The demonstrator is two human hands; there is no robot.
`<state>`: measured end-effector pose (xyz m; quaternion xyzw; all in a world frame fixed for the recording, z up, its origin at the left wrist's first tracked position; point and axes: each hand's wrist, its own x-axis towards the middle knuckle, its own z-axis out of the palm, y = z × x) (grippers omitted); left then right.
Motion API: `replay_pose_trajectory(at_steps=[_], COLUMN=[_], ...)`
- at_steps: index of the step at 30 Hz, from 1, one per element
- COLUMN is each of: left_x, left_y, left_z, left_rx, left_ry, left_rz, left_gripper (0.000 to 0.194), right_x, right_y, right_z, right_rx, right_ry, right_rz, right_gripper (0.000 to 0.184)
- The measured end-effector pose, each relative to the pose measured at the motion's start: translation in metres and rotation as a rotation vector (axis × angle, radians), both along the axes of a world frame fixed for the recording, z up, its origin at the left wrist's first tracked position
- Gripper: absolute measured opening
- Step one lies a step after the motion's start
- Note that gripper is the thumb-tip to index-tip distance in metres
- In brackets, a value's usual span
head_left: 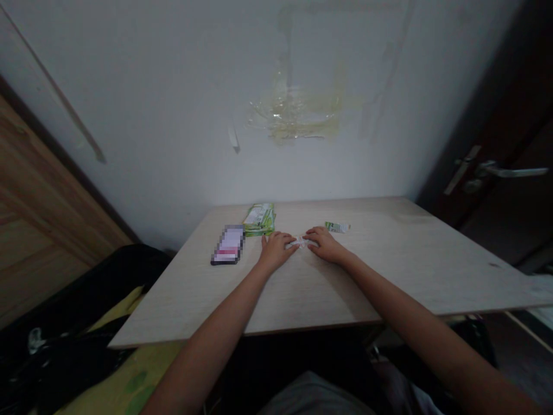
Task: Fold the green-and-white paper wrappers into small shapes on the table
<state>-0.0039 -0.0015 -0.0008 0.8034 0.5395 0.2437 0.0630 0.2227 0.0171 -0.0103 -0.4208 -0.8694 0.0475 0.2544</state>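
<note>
Both my hands rest on a pale wooden table [389, 271], close together near its middle. My left hand [274, 249] and my right hand [323, 243] each pinch an end of a small white crumpled piece [300, 243] that lies between them. Their fingers are curled on it. A green and white packet [260, 219] lies just beyond my left hand. A small green and white wrapper scrap [337, 227] sits just beyond my right hand. A phone [228, 245] with a lit screen lies left of my left hand.
A white wall with a yellowish stain [298, 115] stands behind the table. A dark door with a metal handle [501, 170] is at the right. Wooden panelling [38, 230] and dark fabric [86, 300] fill the left side.
</note>
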Motion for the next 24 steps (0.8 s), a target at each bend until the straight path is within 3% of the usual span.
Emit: replay_pose_trajectory(at_steps=[7, 24], left_x=[0.001, 0.0], left_y=[-0.001, -0.001], left_z=[0.0, 0.003], left_rx=[-0.017, 0.015], left_ry=[0.051, -0.002], left_rz=[0.019, -0.037], left_gripper=[0.041, 0.028], right_x=[0.002, 0.001], right_y=[-0.002, -0.005], right_z=[0.005, 0.011], right_rx=[-0.033, -0.052], right_ry=[0.041, 0.107], right_rz=[0.03, -0.003], right_gripper=[0.041, 0.035])
